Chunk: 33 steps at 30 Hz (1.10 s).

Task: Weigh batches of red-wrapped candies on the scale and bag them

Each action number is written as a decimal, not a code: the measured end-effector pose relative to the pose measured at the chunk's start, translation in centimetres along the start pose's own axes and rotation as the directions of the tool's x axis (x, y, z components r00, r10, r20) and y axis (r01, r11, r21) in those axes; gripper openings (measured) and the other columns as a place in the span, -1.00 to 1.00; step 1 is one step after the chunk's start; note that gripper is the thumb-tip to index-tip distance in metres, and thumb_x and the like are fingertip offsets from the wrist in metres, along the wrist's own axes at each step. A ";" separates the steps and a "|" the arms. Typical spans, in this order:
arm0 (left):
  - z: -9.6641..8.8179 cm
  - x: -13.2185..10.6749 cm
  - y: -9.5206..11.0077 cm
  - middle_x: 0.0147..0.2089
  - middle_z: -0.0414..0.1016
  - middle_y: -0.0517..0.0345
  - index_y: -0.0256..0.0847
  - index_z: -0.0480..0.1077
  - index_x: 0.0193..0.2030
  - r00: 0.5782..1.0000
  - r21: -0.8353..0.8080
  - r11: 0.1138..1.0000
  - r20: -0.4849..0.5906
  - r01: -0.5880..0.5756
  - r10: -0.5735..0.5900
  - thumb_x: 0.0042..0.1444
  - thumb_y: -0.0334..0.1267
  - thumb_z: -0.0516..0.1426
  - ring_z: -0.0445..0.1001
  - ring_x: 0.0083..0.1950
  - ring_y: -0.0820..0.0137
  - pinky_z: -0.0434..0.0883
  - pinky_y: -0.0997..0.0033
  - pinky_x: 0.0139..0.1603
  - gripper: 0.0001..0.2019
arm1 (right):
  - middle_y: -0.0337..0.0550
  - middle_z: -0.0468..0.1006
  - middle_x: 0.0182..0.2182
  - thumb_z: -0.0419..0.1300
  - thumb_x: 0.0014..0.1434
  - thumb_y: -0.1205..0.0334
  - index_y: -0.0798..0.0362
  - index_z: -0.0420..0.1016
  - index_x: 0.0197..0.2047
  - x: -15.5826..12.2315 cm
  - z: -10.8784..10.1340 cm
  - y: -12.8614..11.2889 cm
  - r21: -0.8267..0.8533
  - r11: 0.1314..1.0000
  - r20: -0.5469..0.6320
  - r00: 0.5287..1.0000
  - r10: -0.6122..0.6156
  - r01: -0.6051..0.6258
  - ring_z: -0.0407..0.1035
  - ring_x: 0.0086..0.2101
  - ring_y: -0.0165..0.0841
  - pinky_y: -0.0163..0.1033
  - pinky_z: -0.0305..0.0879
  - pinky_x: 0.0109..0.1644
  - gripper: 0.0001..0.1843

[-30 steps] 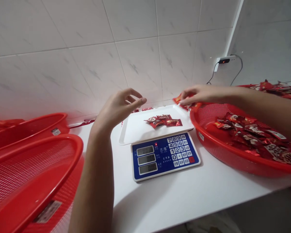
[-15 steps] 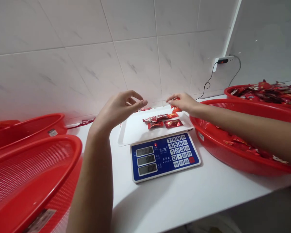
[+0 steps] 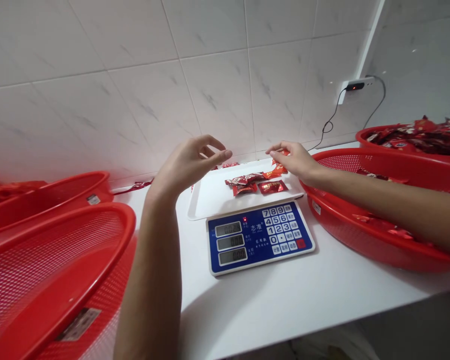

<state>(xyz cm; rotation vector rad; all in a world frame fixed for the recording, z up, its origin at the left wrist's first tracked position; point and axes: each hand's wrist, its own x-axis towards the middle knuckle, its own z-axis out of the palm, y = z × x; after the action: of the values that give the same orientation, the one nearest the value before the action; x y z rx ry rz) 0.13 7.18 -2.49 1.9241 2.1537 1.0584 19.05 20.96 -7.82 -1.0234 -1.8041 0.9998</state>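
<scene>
Left hand [image 3: 187,165] half-open, empty, 10 o'clock of white tray [image 3: 212,195]. Right hand [image 3: 294,161] loosely curled, 2 o'clock, at orange packet [image 3: 279,171]; can't tell if gripped. Red packets [image 3: 273,187] mid-tray; red basket [image 3: 354,245] 3 o'clock.

A white flat-topped table [image 3: 262,300] is carrying a rectangular blue-and-white electronic scale [image 3: 260,237], round red plastic baskets [image 3: 345,242] flanking it.

Dim light, soft shadow on tabletop [image 3: 281,290]
</scene>
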 end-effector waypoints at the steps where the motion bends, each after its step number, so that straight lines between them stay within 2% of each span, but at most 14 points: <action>1: 0.0 0.0 0.0 -0.27 0.61 0.04 -0.10 0.55 -0.19 1.000 -0.002 1.000 0.005 0.000 0.000 0.14 0.03 0.23 0.54 -0.25 0.29 0.36 0.38 -0.39 -0.73 | -0.17 0.47 -0.39 0.16 0.31 0.40 0.11 0.52 -0.18 -0.1 0.1 0.0 -0.023 1.000 0.004 1.000 0.004 -0.003 0.35 -0.46 -0.45 -0.27 0.37 -0.29 -0.89; 6: 0.0 0.0 -0.1 -0.27 0.61 0.04 -0.11 0.54 -0.18 1.000 -0.003 1.000 0.009 -0.004 0.004 0.16 0.02 0.22 0.52 -0.28 0.33 0.35 0.39 -0.40 -0.73 | -0.04 0.54 -0.08 0.15 0.24 0.51 0.06 0.44 -0.16 -0.4 0.3 0.4 -0.021 0.999 0.065 0.997 -0.030 0.031 0.51 -0.19 -0.31 -0.19 0.45 -0.10 -0.81; 13: -0.2 -0.2 0.2 -0.28 0.61 0.07 -0.11 0.54 -0.18 1.000 -0.005 1.000 -0.004 0.011 -0.011 0.17 -0.01 0.24 0.54 -0.27 0.34 0.33 0.43 -0.44 -0.76 | -0.04 0.59 -0.11 0.16 0.24 0.47 0.06 0.42 -0.12 -0.6 0.0 0.5 0.031 0.993 0.059 0.991 -0.119 0.118 0.55 -0.12 -0.22 -0.07 0.48 0.01 -0.82; 16: -0.1 -0.3 0.2 -0.27 0.61 0.06 -0.11 0.54 -0.17 1.000 0.010 1.000 -0.001 0.021 -0.021 0.16 0.00 0.24 0.53 -0.26 0.32 0.31 0.44 -0.49 -0.75 | -0.02 0.57 -0.02 0.17 0.23 0.45 0.06 0.44 -0.06 -0.8 0.2 0.5 0.018 0.994 0.152 0.983 -0.105 0.104 0.55 -0.09 -0.21 -0.03 0.49 0.05 -0.78; 19: -0.1 -0.2 0.2 -0.25 0.61 0.05 -0.11 0.53 -0.17 1.000 0.008 1.000 0.002 0.018 -0.018 0.17 0.02 0.23 0.53 -0.25 0.32 0.31 0.44 -0.49 -0.74 | 0.00 0.48 0.16 0.16 0.20 0.49 0.02 0.45 0.06 -1.0 0.4 0.4 -0.018 0.996 0.264 0.961 -0.076 0.084 0.53 -0.06 -0.20 -0.02 0.52 0.03 -0.62; 21: -0.1 -0.1 0.1 -0.26 0.61 0.06 -0.11 0.53 -0.18 1.000 0.006 1.000 0.006 0.016 -0.016 0.17 0.02 0.23 0.53 -0.26 0.32 0.32 0.43 -0.46 -0.74 | 0.00 0.39 0.25 0.13 0.18 0.51 -0.01 0.44 0.13 -1.0 0.1 0.1 -0.051 0.992 0.271 0.958 -0.095 0.113 0.51 -0.04 -0.20 -0.01 0.50 0.05 -0.53; 24: -0.3 -0.1 0.1 -0.28 0.61 0.08 -0.08 0.54 -0.18 1.000 0.009 1.000 0.005 0.013 -0.013 0.16 0.03 0.23 0.53 -0.27 0.33 0.32 0.42 -0.42 -0.74 | 0.03 0.39 0.25 0.13 0.20 0.49 0.02 0.46 0.11 -0.7 -1.6 -0.6 -0.119 0.980 0.199 0.971 -0.133 0.158 0.48 0.00 -0.19 0.01 0.45 0.11 -0.58; 27: -0.5 -0.2 0.1 -0.30 0.60 0.06 -0.08 0.54 -0.18 1.000 0.000 1.000 -0.006 0.007 -0.007 0.14 0.04 0.24 0.55 -0.25 0.29 0.32 0.41 -0.42 -0.73 | 0.06 0.50 0.13 0.09 0.21 0.51 0.08 0.48 -0.04 -0.6 -5.1 -0.7 -0.207 0.968 0.096 0.987 -0.126 0.144 0.49 -0.04 -0.23 0.00 0.40 0.13 -0.70; 29: -0.6 -0.2 0.1 -0.29 0.60 0.04 -0.09 0.54 -0.17 1.000 -0.007 1.000 -0.013 -0.002 0.002 0.14 0.05 0.24 0.56 -0.22 0.26 0.33 0.40 -0.40 -0.72 | 0.05 0.57 0.00 0.05 0.21 0.53 0.08 0.47 -0.17 -0.9 -7.6 0.2 -0.297 0.949 0.035 0.995 -0.098 0.104 0.50 -0.11 -0.25 -0.02 0.37 0.13 -0.75; 31: -0.6 -0.3 0.1 -0.27 0.60 0.03 -0.09 0.54 -0.17 1.000 -0.007 1.000 -0.017 -0.007 0.007 0.14 0.06 0.23 0.57 -0.20 0.24 0.34 0.39 -0.39 -0.71 | 0.05 0.61 -0.10 0.12 0.19 0.48 0.05 0.47 -0.25 -1.5 -9.7 2.1 -0.398 0.914 0.068 0.996 -0.053 0.076 0.49 -0.12 -0.22 -0.02 0.35 0.13 -0.83; 32: -0.6 -0.3 0.2 -0.27 0.60 0.03 -0.09 0.54 -0.17 1.000 -0.005 1.000 -0.017 -0.006 0.005 0.14 0.06 0.23 0.56 -0.20 0.24 0.34 0.39 -0.39 -0.71 | 0.04 0.62 -0.11 0.22 0.13 0.44 0.04 0.50 -0.26 -1.9 -10.3 3.3 -0.441 0.895 0.122 0.992 -0.016 0.069 0.49 -0.10 -0.18 -0.04 0.36 0.12 -0.87; 33: -0.6 -0.3 0.2 -0.27 0.60 0.03 -0.09 0.54 -0.17 1.000 -0.003 1.000 -0.018 -0.002 0.002 0.14 0.06 0.23 0.56 -0.21 0.25 0.34 0.39 -0.39 -0.71 | 0.04 0.62 -0.11 0.33 0.03 0.41 0.02 0.52 -0.26 -2.4 -10.7 4.5 -0.469 0.880 0.183 0.983 0.021 0.068 0.49 -0.09 -0.14 -0.06 0.37 0.08 -0.82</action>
<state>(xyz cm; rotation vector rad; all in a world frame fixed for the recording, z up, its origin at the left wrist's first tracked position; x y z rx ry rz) 0.11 6.64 -2.09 1.9237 2.1588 1.0826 30.70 22.97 -8.70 -1.2255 -2.2795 0.6601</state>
